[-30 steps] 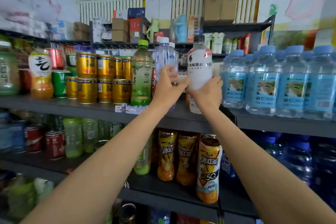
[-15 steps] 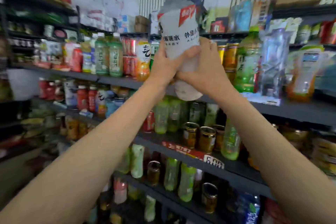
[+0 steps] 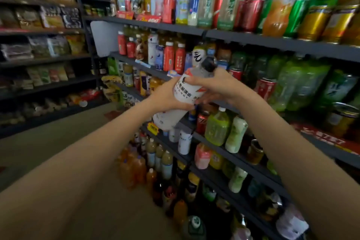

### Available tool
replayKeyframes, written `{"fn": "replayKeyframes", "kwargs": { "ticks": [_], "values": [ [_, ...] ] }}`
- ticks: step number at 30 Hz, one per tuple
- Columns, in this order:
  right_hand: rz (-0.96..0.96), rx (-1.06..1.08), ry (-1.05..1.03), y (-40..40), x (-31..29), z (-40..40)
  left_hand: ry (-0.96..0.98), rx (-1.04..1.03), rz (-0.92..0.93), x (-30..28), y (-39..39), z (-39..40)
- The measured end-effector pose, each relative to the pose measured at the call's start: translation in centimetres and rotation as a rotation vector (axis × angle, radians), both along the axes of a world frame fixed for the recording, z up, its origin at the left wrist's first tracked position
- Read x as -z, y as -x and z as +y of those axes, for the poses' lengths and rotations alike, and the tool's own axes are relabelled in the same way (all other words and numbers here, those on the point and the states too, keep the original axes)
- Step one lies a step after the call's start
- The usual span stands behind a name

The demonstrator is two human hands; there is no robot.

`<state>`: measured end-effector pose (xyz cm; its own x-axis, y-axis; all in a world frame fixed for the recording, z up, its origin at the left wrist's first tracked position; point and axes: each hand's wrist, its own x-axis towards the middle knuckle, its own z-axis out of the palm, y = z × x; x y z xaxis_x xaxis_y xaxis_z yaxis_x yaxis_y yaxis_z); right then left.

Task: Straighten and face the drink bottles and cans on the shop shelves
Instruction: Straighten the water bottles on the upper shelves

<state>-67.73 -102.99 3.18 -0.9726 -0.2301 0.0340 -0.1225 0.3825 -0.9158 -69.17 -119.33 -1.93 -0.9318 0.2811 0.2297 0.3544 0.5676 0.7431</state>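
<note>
The fingers (image 3: 187, 106) of the left hand (image 3: 168, 95) curl round the middle of a white bottle (image 3: 182, 99), and the right hand (image 3: 216, 86) grips its upper part below the black cap (image 3: 208, 63). The bottle is tilted, cap up to the right, held in the air in front of the shelves (image 3: 253, 42) of drinks, touching none of them.

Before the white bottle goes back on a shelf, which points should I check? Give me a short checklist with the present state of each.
1. Both hands hold white bottle: ok; left hand and right hand wrap it.
2. Black cap on: ok.
3. Bottle upright: not ok, tilted, cap up and right.
4. Label towards the viewer: ok, print visible.
5. Free gap on a shelf: cannot tell.
</note>
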Motion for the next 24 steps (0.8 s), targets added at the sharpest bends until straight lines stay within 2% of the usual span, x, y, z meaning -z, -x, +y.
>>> {"fn": "replayKeyframes", "kwargs": {
  "ticks": [3, 6, 10, 15, 17, 20, 22, 24],
  "values": [
    [-0.099, 0.086, 0.099, 3.6, 5.4, -3.3, 0.072, -0.029, -0.052, 4.5, 3.1, -2.6],
    [-0.091, 0.164, 0.076, 7.1, 11.3, -6.1, 0.118, -0.05, -0.128, 10.0, 7.4, -4.5],
    [0.001, 0.211, -0.158, 12.2, 18.3, -9.1, 0.174, -0.115, -0.179, 17.3, 12.8, -6.4],
    [-0.061, 0.29, -0.288, 20.8, 26.9, -14.1, 0.028, -0.116, -0.342, 25.6, 20.9, -11.2],
    [-0.066, 0.343, -0.29, 23.5, 30.1, -16.3, -0.133, -0.176, -0.475, 28.0, 23.9, -13.7],
    [-0.04, 0.411, -0.294, 26.7, 34.2, -20.0, -0.558, -0.316, -0.783, 31.0, 28.0, -17.1],
    [0.033, 0.433, -0.306, 28.4, 36.8, -22.4, -0.699, -0.343, -0.97, 33.1, 31.0, -18.8],
    [0.045, 0.412, -0.278, 30.4, 38.9, -24.4, -0.808, -0.328, -1.038, 35.0, 34.0, -19.9]
  ]
}}
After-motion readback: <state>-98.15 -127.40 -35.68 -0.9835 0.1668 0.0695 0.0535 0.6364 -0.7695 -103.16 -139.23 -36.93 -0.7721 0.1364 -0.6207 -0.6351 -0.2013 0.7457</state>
